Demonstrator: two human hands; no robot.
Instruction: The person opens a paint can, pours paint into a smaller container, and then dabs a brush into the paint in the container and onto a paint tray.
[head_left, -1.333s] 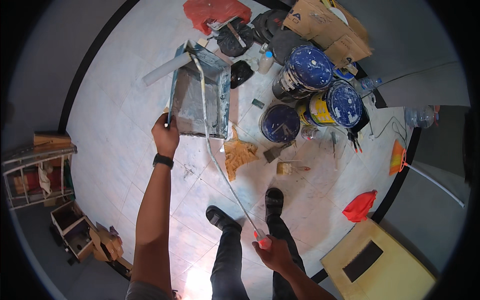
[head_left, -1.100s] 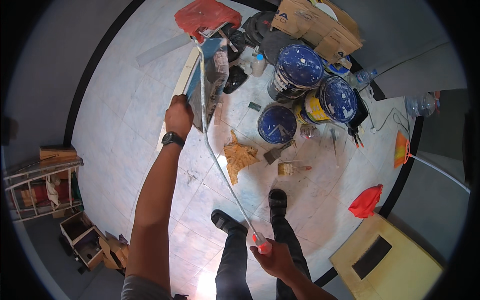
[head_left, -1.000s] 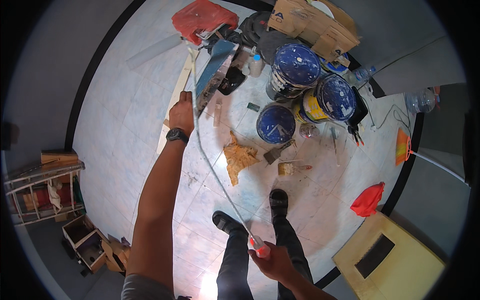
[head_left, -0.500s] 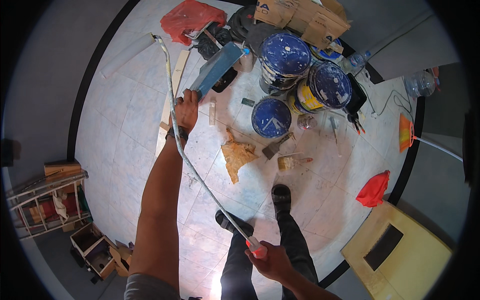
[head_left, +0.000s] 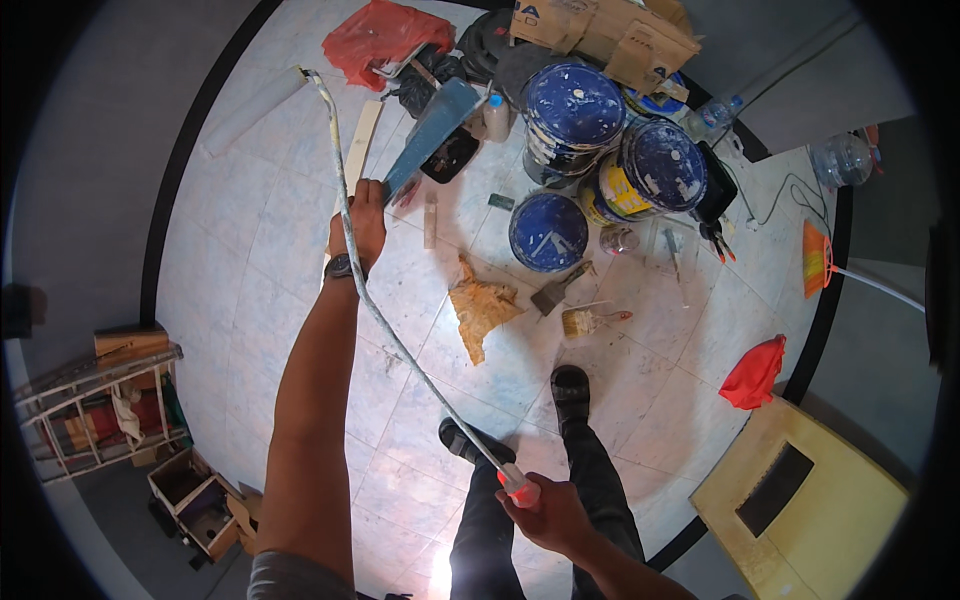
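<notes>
My left hand (head_left: 360,225) is closed on the near end of a blue paint tray (head_left: 435,125), which is turned on edge. A long, bent, paint-streaked roller rod (head_left: 400,355) crosses over my left wrist. Its pale roller sleeve (head_left: 250,112) reaches out at the upper left. My right hand (head_left: 540,515) grips the rod's red-and-clear handle (head_left: 520,488) at the lower middle. A pale plank (head_left: 362,140) lies on the floor beside the tray, partly hidden behind my left hand.
Blue-lidded buckets (head_left: 575,105), bottles (head_left: 496,118), cardboard (head_left: 610,35) and bags (head_left: 385,40) crowd the back. Brushes (head_left: 590,322), orange crumpled material (head_left: 480,310) and red cloth (head_left: 755,372) lie nearer. A ladder (head_left: 100,410), wooden box (head_left: 190,490) and yellow board (head_left: 800,490) line the sides.
The paint tray has tipped from showing its inside to lying on edge with its blue side up. The roller sleeve has swung leftward. My left hand has shifted right and up with the tray.
</notes>
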